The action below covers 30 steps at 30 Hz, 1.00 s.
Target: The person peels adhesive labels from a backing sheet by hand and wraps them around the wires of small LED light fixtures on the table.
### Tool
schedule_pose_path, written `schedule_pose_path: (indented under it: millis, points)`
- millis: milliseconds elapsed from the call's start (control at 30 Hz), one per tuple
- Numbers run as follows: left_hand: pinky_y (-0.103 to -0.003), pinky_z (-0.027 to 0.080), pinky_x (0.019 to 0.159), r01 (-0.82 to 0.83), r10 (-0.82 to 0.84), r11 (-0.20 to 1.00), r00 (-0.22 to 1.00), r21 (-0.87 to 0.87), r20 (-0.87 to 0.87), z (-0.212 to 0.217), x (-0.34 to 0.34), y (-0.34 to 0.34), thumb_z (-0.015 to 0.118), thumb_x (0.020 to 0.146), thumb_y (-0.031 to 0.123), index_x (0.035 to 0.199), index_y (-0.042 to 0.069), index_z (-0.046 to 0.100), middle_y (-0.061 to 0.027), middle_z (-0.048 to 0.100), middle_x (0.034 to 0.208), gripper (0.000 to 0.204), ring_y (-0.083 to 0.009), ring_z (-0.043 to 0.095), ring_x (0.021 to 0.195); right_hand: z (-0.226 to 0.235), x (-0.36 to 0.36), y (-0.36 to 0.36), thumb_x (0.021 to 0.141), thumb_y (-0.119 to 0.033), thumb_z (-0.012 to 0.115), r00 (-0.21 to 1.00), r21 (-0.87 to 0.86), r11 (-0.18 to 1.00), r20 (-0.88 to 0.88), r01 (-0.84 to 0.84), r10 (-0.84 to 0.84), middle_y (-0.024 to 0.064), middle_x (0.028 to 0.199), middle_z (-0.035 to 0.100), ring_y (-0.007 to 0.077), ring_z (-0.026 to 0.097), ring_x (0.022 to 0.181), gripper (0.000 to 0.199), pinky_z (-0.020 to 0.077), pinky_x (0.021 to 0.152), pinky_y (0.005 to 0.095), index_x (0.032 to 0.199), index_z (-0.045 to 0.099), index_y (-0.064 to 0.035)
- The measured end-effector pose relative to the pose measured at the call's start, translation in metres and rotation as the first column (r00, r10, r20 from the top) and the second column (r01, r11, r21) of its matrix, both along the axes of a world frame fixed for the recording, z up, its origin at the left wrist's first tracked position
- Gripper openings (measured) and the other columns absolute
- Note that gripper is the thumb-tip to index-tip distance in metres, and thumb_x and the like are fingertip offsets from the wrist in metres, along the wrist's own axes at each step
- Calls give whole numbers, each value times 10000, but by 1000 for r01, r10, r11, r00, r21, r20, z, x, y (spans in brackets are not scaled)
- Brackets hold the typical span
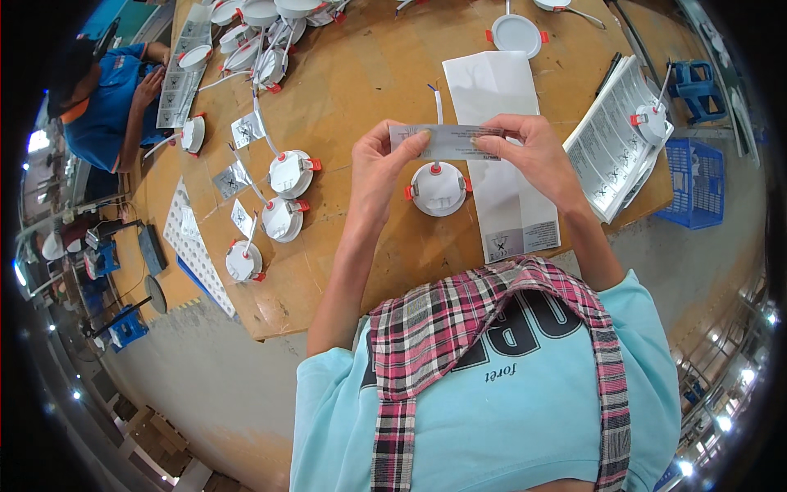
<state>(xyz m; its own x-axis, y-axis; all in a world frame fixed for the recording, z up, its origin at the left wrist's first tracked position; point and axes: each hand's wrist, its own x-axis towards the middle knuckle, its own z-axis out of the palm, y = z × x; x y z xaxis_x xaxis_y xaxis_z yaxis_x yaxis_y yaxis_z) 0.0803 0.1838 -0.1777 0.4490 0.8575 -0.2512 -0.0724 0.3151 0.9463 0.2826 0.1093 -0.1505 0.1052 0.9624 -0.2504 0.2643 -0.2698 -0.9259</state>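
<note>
Between my two hands a silver-grey printed label [447,143] is stretched out level over the table. My left hand [384,160] pinches its left end between thumb and fingers, and my right hand [533,156] pinches the right end. Just below the label lies a round white downlight [438,193] with red clips; its white cable runs up behind the label. Under my right hand is a long white label backing sheet [497,90], with one printed label left at its near end.
Several finished-looking downlights with label flags, one of them [290,174], lie at left. More lights [270,67] crowd the far left. A stack of label sheets [602,152] carries a downlight at right. Beyond stands a blue crate [693,184]. A co-worker [111,102] sits far left.
</note>
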Motion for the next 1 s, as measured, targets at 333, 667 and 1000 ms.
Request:
schedule_pose_path:
  millis: [333, 667, 1000]
  points:
    - [-229, 394, 662, -21, 20, 998, 1000, -59, -18, -21, 8, 15, 701, 821, 142, 797, 53, 624, 1, 624, 737, 120, -54, 516, 677, -10, -3, 9, 818, -121, 662, 997, 62, 996, 35, 68, -70, 21, 708, 568, 97, 537, 697, 260, 443, 657, 232, 1061, 630, -35]
    - [-214, 407, 630, -37, 36, 997, 999, -69, -23, -22, 14, 17, 688, 829, 144, 815, 48, 626, -9, 638, 747, 115, -49, 533, 663, -13, -3, 10, 823, -128, 665, 992, 103, 990, 59, 101, -108, 36, 676, 572, 106, 552, 666, 276, 447, 643, 237, 1075, 597, -41]
    - [-240, 474, 692, -20, 24, 992, 999, -124, 25, -23, 13, 17, 665, 849, 127, 860, 44, 612, -34, 659, 805, 99, -80, 599, 718, -13, -5, 12, 809, -128, 676, 987, 108, 988, 103, 113, -124, 40, 651, 583, 109, 557, 651, 293, 450, 638, 242, 1076, 592, -41]
